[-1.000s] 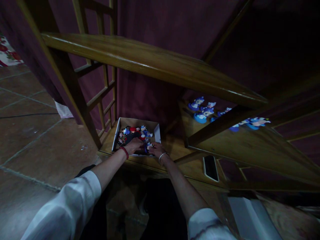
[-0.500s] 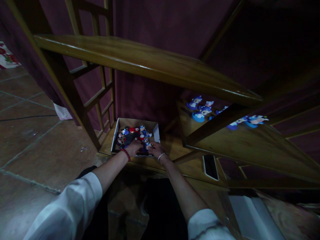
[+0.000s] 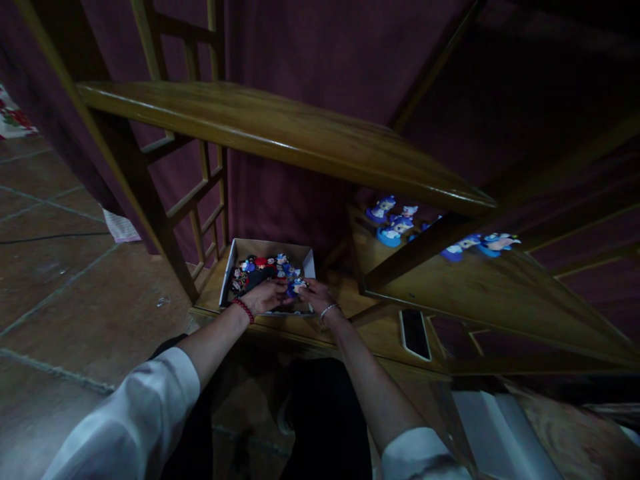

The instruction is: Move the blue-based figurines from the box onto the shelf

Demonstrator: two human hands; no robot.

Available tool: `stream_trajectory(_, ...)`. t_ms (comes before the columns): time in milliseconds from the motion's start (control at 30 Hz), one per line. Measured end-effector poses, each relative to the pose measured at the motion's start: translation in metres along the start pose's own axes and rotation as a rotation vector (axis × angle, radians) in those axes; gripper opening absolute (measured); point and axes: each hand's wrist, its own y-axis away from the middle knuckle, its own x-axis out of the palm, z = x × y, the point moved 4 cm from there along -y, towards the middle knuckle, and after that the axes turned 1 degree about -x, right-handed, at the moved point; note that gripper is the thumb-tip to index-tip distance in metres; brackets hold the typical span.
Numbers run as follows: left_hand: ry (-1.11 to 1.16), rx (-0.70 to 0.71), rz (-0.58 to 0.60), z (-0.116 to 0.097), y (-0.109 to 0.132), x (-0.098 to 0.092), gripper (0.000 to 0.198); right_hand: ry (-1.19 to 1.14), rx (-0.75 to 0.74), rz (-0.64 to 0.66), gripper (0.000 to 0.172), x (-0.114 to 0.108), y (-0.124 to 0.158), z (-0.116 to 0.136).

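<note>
A shallow cardboard box (image 3: 314, 267) with pale outer sides holds several small cartoon figurines (image 3: 261, 263) in red, black and blue. Over its front right part, a blue-and-white figurine (image 3: 299, 287) is raised between my hands. My right hand (image 3: 318, 295), with a light bracelet at the wrist, is closed on that figurine's right side. My left hand (image 3: 267, 297), wearing a red bead bracelet, lies over the box with its fingers stretched toward the same figurine. Those fingertips are at its left side; whether they press on it is hard to see.
Several blue-and-white figurines (image 3: 395, 230) stand on a wooden shelf (image 3: 480, 293) at right. A phone (image 3: 415, 333) lies on the lower board. A higher shelf plank (image 3: 280, 130) crosses above the box, and a lattice side panel (image 3: 205, 180) rises at left.
My right hand has lifted a blue-and-white figurine slightly out of the pile. My left hand has shifted a little left and its fingers are straighter. The view has moved slightly.
</note>
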Motion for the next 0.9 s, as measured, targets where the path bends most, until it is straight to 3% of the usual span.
stream_trajectory(233,0.041,0.035,0.114,-0.006,0.009,0.006,0.019,-0.019,0.009,-0.081,0.031,-0.004,0.002,0.006)
stream_trajectory(900,-0.032,0.077,0.091,-0.006,0.008,0.004,0.008,0.082,-0.069,-0.091,0.036,-0.006,0.003,0.011)
